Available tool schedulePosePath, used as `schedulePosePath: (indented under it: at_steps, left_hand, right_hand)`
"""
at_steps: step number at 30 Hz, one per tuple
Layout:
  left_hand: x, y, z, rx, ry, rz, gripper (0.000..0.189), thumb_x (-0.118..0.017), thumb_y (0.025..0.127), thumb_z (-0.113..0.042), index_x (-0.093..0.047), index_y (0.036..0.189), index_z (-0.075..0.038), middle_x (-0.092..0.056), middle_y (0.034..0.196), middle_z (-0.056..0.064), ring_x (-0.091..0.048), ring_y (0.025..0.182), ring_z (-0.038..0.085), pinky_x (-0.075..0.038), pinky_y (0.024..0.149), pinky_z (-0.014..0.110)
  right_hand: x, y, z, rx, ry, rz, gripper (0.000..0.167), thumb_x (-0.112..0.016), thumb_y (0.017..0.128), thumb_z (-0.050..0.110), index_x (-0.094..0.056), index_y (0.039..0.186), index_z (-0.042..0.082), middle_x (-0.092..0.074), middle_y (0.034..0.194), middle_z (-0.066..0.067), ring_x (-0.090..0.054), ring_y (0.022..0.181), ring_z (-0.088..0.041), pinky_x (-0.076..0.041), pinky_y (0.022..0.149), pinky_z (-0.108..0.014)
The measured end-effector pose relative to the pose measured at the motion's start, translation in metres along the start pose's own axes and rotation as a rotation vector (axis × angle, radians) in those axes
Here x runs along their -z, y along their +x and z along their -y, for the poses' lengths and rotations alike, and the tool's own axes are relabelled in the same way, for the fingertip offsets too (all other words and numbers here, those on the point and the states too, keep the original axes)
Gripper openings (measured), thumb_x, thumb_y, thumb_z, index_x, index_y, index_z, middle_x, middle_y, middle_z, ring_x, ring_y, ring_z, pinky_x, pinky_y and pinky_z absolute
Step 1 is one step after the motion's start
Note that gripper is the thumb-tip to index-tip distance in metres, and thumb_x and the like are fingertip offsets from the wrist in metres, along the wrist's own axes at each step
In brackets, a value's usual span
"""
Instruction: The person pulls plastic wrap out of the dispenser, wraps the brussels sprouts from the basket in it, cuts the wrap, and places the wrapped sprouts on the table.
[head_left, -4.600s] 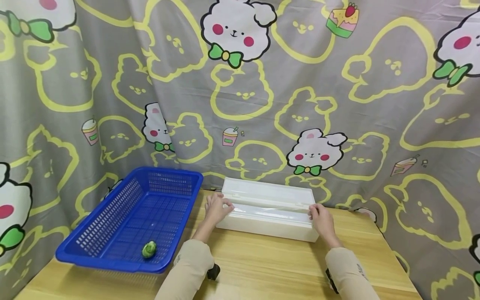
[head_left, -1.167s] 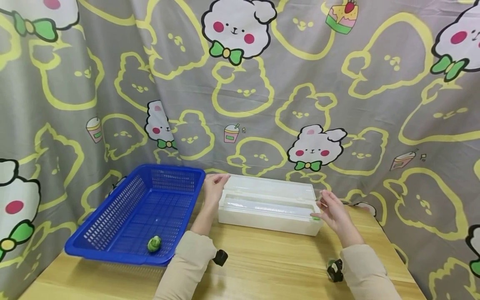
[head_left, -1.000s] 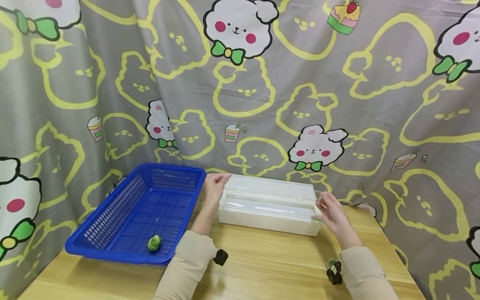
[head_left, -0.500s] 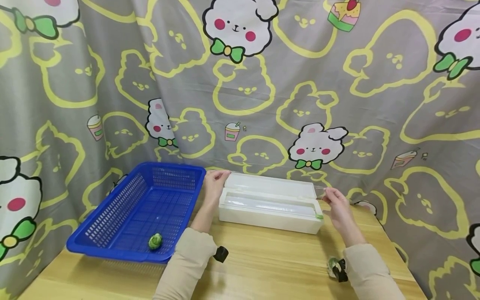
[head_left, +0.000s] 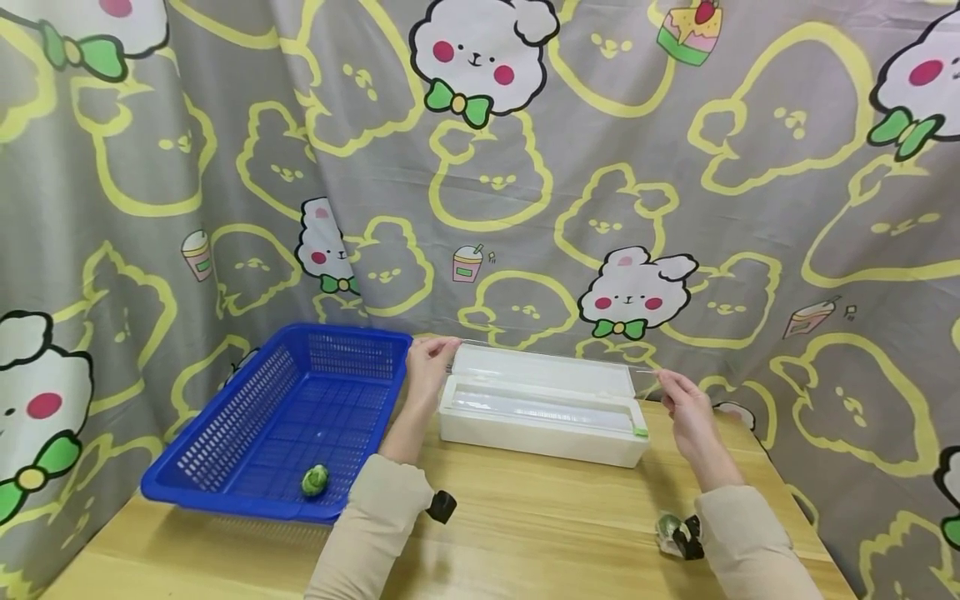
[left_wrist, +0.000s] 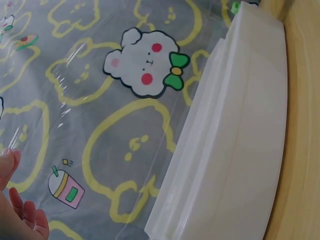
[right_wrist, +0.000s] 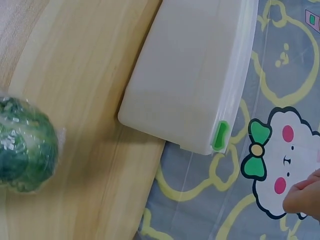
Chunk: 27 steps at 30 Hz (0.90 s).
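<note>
A white cling film dispenser box (head_left: 542, 435) stands at the back of the table, its lid (head_left: 543, 369) raised and the film roll visible inside. A green slider (head_left: 640, 432) sits at its right end. My left hand (head_left: 427, 371) pinches one corner of the clear cling film (left_wrist: 65, 95) above the box's left end. My right hand (head_left: 688, 412) pinches the other corner, up and to the right of the box. Between the hands the film's edge stretches as a thin line across the lid, and it glints against the curtain in the left wrist view.
Left of my left arm stands a blue basket (head_left: 161, 493) with one small green vegetable (head_left: 315, 480) in it. A film-wrapped green vegetable (right_wrist: 25, 145) lies on the table (head_left: 540, 517) beside my right sleeve. A patterned curtain (head_left: 510, 167) hangs behind.
Both hands have risen from the box, drawing the film up. My right hand has shifted outward to the right, uncovering the green slider. The wrapped vegetable beside my right sleeve has come into view.
</note>
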<state>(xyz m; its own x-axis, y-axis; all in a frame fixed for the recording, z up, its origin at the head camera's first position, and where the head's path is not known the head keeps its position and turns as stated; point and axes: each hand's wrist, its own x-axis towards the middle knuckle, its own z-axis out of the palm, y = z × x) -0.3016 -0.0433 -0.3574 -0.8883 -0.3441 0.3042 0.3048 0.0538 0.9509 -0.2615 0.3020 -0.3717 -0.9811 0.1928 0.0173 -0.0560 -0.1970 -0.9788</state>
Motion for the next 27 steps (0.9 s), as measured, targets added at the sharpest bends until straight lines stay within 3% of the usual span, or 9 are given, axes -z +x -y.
schedulePosePath:
  at_steps: [6, 15, 23, 27]
  left_hand:
    - [0.001, -0.001, -0.003, -0.009, 0.0, 0.006, 0.015, -0.065, 0.082, -0.005, -0.067, 0.09, 0.008, -0.046, 0.083, 0.001, -0.041, 0.077, 0.008, -0.036, 0.069, 0.019]
    - [0.003, -0.001, -0.01, -0.005, 0.015, 0.027, 0.016, -0.065, 0.082, -0.007, -0.068, 0.09, 0.007, -0.047, 0.084, 0.0, -0.042, 0.08, 0.01, -0.036, 0.072, 0.021]
    - [0.007, -0.002, -0.017, 0.002, -0.019, 0.044, 0.017, -0.065, 0.082, -0.007, -0.067, 0.091, 0.007, -0.043, 0.081, -0.002, -0.04, 0.079, 0.009, -0.036, 0.07, 0.019]
    - [0.009, -0.003, -0.02, -0.006, -0.021, 0.053, 0.016, -0.065, 0.083, -0.007, -0.067, 0.091, 0.007, -0.045, 0.081, -0.002, -0.041, 0.079, 0.009, -0.036, 0.07, 0.02]
  right_hand:
    - [0.002, -0.003, 0.003, 0.029, 0.035, 0.016, 0.024, -0.053, 0.092, 0.022, -0.068, 0.075, 0.03, -0.055, 0.079, 0.018, -0.036, 0.058, -0.003, -0.023, 0.062, -0.02]
    - [0.003, -0.009, 0.012, 0.059, 0.034, 0.02, 0.022, -0.056, 0.09, 0.021, -0.07, 0.074, 0.028, -0.046, 0.061, 0.011, -0.034, 0.054, -0.005, -0.021, 0.061, -0.023]
    - [0.004, -0.012, 0.017, 0.109, 0.052, 0.035, 0.025, -0.056, 0.09, 0.016, -0.071, 0.075, 0.027, -0.061, 0.076, 0.017, -0.036, 0.057, -0.003, -0.024, 0.063, -0.019]
    - [0.004, -0.013, 0.023, 0.132, 0.049, 0.056, 0.027, -0.054, 0.091, 0.015, -0.072, 0.074, 0.027, -0.062, 0.075, 0.018, -0.034, 0.055, -0.004, -0.024, 0.059, -0.018]
